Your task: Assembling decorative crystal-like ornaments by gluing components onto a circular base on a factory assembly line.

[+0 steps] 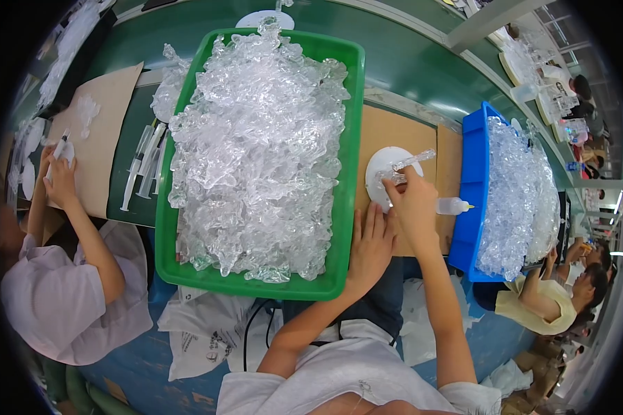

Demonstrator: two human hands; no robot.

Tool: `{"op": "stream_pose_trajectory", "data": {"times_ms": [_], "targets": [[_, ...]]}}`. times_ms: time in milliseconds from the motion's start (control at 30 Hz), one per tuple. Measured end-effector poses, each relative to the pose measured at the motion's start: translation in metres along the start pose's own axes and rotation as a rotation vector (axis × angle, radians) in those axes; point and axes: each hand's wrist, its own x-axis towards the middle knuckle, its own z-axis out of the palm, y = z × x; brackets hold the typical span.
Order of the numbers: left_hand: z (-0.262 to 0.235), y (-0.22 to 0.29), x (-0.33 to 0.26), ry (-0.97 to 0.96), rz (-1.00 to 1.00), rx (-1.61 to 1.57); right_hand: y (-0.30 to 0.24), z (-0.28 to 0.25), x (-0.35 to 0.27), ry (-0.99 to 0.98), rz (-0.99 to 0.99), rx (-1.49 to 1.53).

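On the brown cardboard (375, 128) between two bins is a round white disc (378, 166). My right hand (415, 204) reaches over it, thumb and fingers pinched on a clear, shiny plastic figure (403, 164) whose long end points right. Its exact shape is hard to make out. My left hand (375, 242) rests at the near edge of the disc, fingers stretched out and holding nothing that I can see. Right of my right wrist is a small translucent squeeze bottle (453, 206) with a yellow tip, lying sideways.
A green bin (356, 138) heaped with clear plastic pieces (263, 152) stands close on my left. To the right is a blue bin (472, 187) of similar pieces. Several syringes (142, 162) lie left of the green bin. A co-worker (83, 290) sits at far left.
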Motion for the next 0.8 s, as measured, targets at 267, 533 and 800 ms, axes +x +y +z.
{"op": "stream_pose_trajectory", "data": {"times_ms": [267,533,800], "targets": [[0.001,0.002,-0.001,-0.008,0.006,0.012,0.02,-0.004,-0.004,-0.105,0.205,0.29],[0.003,0.011,-0.003,-0.02,0.005,-0.031,0.037,-0.011,-0.009,-0.129,0.465,0.746],[0.003,0.01,-0.002,0.012,0.029,-0.002,0.017,-0.009,-0.015,-0.085,0.332,0.415]]}}
